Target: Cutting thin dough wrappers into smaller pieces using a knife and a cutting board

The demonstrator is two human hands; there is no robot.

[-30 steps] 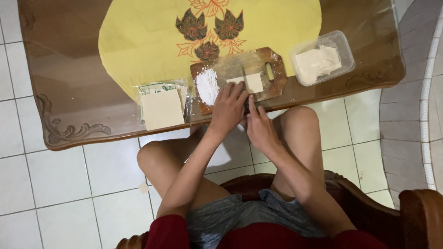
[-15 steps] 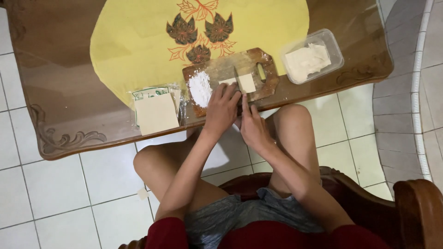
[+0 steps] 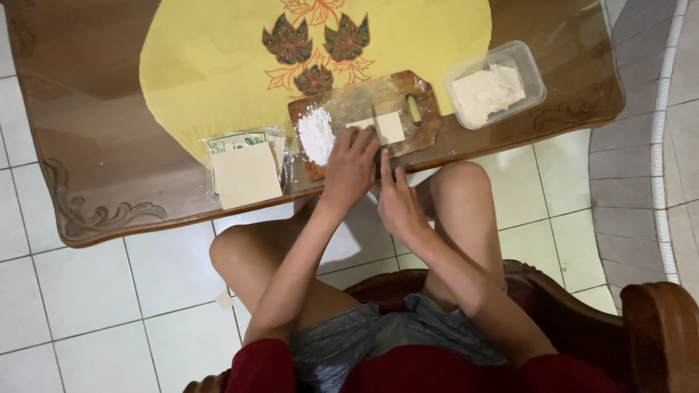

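Wooden cutting board (image 3: pixel 411 120) sits at the near edge of the surface (image 3: pixel 102 160), and both hands meet on it. The left hand (image 3: pixel 351 167) lies flat, fingers spread, on a pale dough square (image 3: pixel 380 127). The right hand (image 3: pixel 397 204) is loosely curled beside it; I cannot tell what it grips. White flour (image 3: pixel 316 135) is heaped just left, a wrapper packet (image 3: pixel 245 171) farther left, a clear plastic tub (image 3: pixel 496 84) to the right.

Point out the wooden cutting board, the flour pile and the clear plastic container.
Wooden cutting board (image 3: pixel 429 109): head view, right end by handle slot.
Flour pile (image 3: pixel 315 133): head view, its middle.
Clear plastic container (image 3: pixel 535 76): head view, right rim.
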